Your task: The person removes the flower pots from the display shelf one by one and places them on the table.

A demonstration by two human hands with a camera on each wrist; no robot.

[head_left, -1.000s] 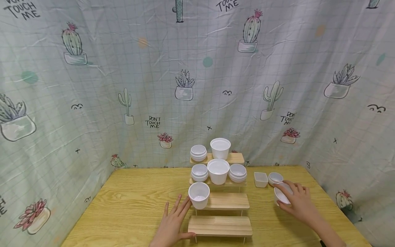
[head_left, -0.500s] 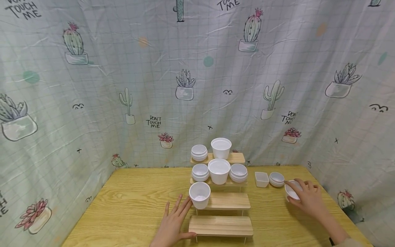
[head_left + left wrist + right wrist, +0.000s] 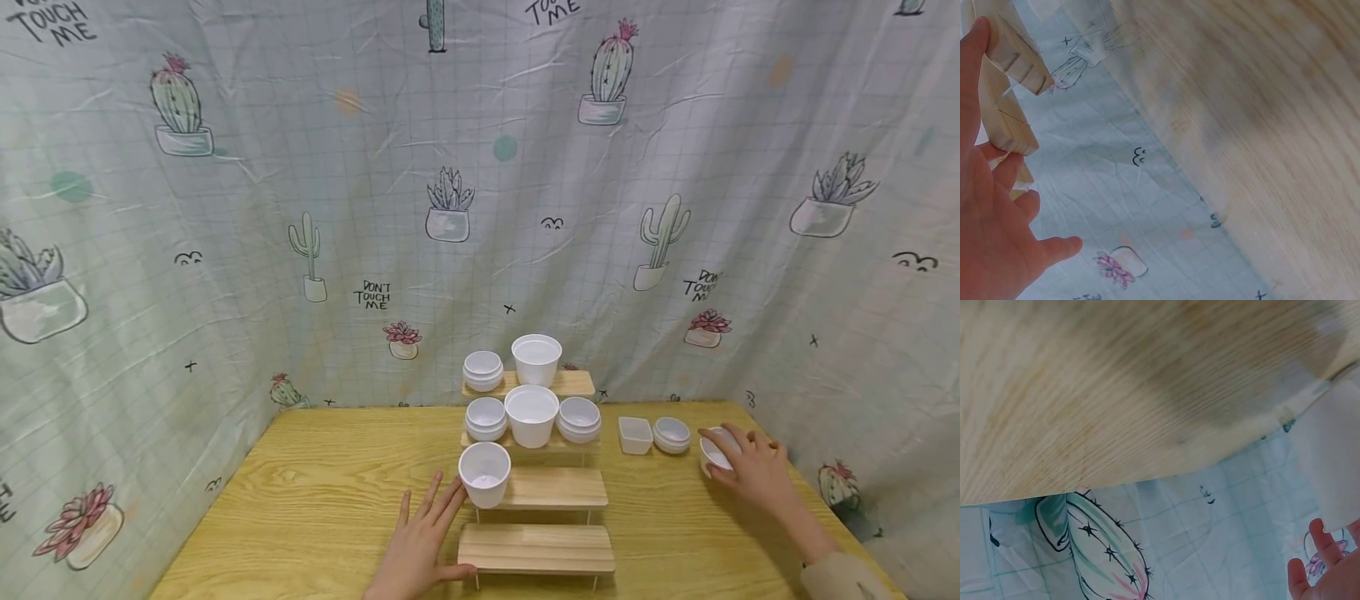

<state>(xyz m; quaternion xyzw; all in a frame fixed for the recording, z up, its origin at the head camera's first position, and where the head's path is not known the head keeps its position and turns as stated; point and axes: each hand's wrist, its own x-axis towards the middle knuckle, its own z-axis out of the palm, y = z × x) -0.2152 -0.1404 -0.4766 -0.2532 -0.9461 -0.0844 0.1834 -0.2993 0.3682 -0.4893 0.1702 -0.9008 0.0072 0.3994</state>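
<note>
At the right of the head view, my right hand point(image 3: 753, 471) grips a white plastic pot point(image 3: 717, 447) by its rim, thumb on the near side and fingers over the far side. In the right wrist view the side of that pot point(image 3: 1330, 453) shows above the fingertips. My left hand point(image 3: 422, 537) lies spread at the left of a tiered wooden stand point(image 3: 536, 546), its fingers fairly straight. In the left wrist view its fingertips touch the ends of the stand's boards point(image 3: 1013, 122). A white pot point(image 3: 484, 475) stands on the stand beside those fingers.
Upper tiers carry several white containers, among them a tall pot point(image 3: 532, 417) and a low round pot point(image 3: 578, 420). On the table point(image 3: 315, 492) stand a small square container point(image 3: 635, 436) and a round pot point(image 3: 671, 435). A patterned curtain point(image 3: 360, 208) encloses the back and sides.
My right hand has moved right and slightly toward the back with the white pot, away from the low round pot on the table. The left hand has stayed at the stand.
</note>
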